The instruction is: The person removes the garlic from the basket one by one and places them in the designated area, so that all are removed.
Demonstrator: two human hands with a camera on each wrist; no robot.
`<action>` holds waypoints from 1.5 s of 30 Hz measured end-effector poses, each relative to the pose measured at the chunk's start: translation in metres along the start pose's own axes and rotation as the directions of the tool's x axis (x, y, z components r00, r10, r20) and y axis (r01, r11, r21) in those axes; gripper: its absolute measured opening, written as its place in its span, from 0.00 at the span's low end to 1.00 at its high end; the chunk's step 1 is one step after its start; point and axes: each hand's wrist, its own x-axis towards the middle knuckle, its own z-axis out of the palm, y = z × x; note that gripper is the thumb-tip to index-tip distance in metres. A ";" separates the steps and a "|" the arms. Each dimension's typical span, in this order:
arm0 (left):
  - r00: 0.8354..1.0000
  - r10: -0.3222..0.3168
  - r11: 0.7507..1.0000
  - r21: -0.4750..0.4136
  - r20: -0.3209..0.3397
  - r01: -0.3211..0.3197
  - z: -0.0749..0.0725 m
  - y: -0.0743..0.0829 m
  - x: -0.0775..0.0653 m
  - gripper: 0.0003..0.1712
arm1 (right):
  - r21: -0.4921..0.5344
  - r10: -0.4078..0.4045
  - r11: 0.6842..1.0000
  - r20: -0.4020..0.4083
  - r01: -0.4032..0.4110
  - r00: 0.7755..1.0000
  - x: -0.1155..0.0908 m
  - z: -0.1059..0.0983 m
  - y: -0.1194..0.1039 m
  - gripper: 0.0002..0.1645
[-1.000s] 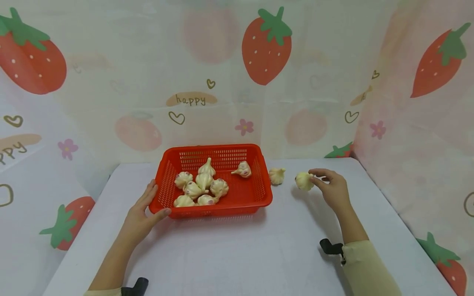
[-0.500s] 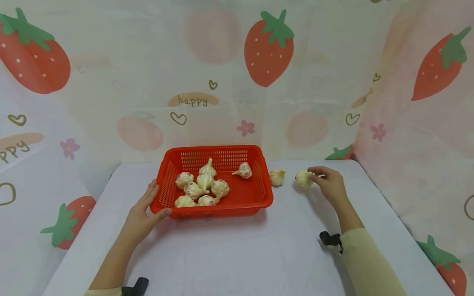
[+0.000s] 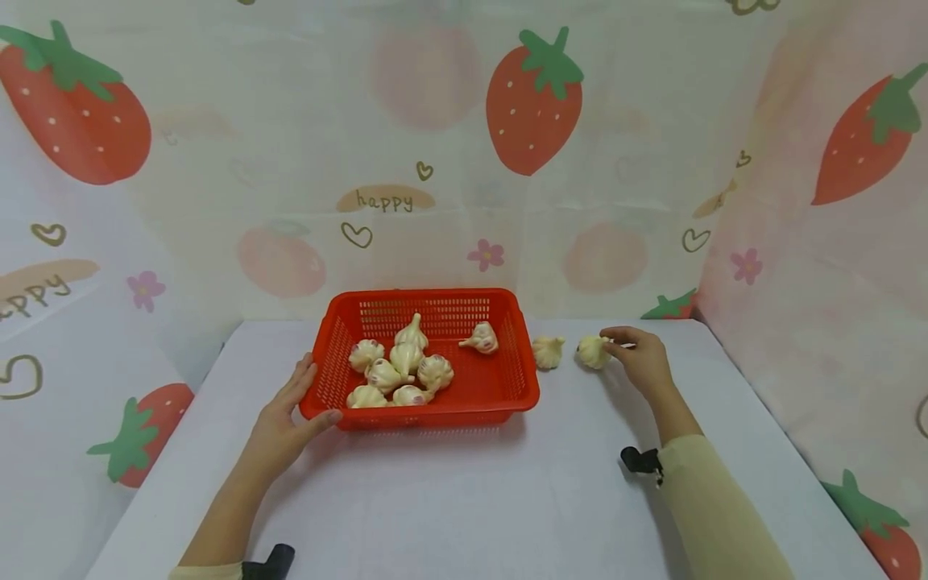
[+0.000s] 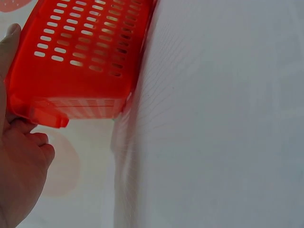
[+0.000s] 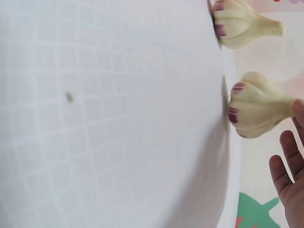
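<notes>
One garlic bulb (image 3: 593, 352) is held base down by the right hand (image 3: 644, 358), its stem (image 5: 286, 107) pinched at the fingertips while other fingers are left spread and free. It is placed to the right of the red basket (image 3: 464, 416); whether the cloth is touched by its base or barely cleared cannot be told. It would be judged light and fairly firm, its ribbed, rounded body apt to roll if set on its side, its skin possibly a little slippery. The narrow stem seems the best place for a pinch, though the wide middle could be cupped more securely.

Just beside the basket, between it and the held bulb, a second bulb (image 3: 548, 352) is seen on the table (image 3: 449, 499). Eight more are contained in the basket: seven clustered bulbs (image 3: 406, 357) to the left, and a lone bulb (image 3: 482, 338) near the back right. The basket's near left corner is gripped by the left hand (image 3: 279, 431), with the thumb laid at the front rim and fingers along the side. Behind everything, a strawberry-printed backdrop (image 3: 304, 161) is hung.
</notes>
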 end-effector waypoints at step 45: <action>1.000 0.004 1.000 -0.014 -0.026 -0.005 0.003 0.004 -0.002 0.59 | 0.104 -0.009 0.995 0.015 0.007 1.000 -0.010 -0.005 -0.025 0.21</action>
